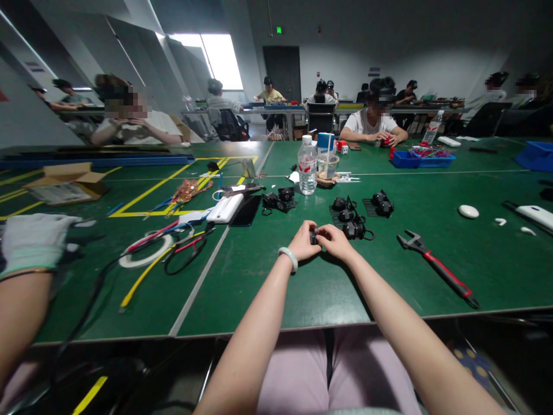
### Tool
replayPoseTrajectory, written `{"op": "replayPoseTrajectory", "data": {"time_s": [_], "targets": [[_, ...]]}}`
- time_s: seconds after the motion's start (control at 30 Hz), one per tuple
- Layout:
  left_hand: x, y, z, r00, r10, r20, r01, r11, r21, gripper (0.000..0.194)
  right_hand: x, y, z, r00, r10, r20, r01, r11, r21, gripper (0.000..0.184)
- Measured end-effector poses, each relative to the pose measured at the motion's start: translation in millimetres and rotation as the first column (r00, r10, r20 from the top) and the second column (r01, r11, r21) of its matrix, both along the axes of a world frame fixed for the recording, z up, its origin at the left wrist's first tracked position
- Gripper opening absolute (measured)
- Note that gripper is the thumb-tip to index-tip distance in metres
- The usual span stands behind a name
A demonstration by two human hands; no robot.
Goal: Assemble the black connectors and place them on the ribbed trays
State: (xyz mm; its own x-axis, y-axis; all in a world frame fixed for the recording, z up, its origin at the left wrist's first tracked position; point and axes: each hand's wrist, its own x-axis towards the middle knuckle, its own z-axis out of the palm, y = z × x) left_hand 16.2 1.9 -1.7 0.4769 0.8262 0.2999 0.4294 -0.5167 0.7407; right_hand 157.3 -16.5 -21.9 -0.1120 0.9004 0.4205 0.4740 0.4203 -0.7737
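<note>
Both my hands meet over the green table [319, 294]. My left hand [303, 241], with a pale bangle at its wrist, is closed around a small black part [313, 236]. From the other side the fingers of my right hand [334, 241] pinch the same part, which they mostly hide. Just beyond my right hand lie several black parts [345, 216] with loops and ribbed pieces. A similar black pair [380, 203] sits to their right, and another black cluster [280, 199] is beyond my left hand.
An adjustable wrench [438, 268] lies at right, near a white earbud case [468, 211]. Ahead stands a water bottle [307, 167]. Leftward are a white phone [225, 207], cables [147, 274] and a co-worker's gloved hand [34, 242]. Blue bins [423, 158] hold wires.
</note>
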Motion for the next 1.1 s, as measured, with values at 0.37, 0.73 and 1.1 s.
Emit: {"op": "replayPoseTrajectory", "data": {"time_s": [0.37,0.73,1.1], "targets": [[-0.7,2.1,-1.7,1.000,-0.026,-0.005,0.026,1.000,0.013,0.051,1.4,-1.9,2.4,0.945,0.186,-0.270,-0.204,0.978,-0.040,0.034],[-2.4,2.8,-1.7,0.999,-0.050,-0.013,0.051,0.999,0.012,0.054,2.2,-2.5,0.9,0.980,0.145,-0.134,-0.149,0.989,-0.019,0.031],[-2.0,1.4,1.2,0.998,-0.056,-0.042,0.056,0.998,0.004,0.054,1.9,-5.0,5.1,0.986,0.130,-0.102,-0.131,0.991,-0.009,0.029]]}}
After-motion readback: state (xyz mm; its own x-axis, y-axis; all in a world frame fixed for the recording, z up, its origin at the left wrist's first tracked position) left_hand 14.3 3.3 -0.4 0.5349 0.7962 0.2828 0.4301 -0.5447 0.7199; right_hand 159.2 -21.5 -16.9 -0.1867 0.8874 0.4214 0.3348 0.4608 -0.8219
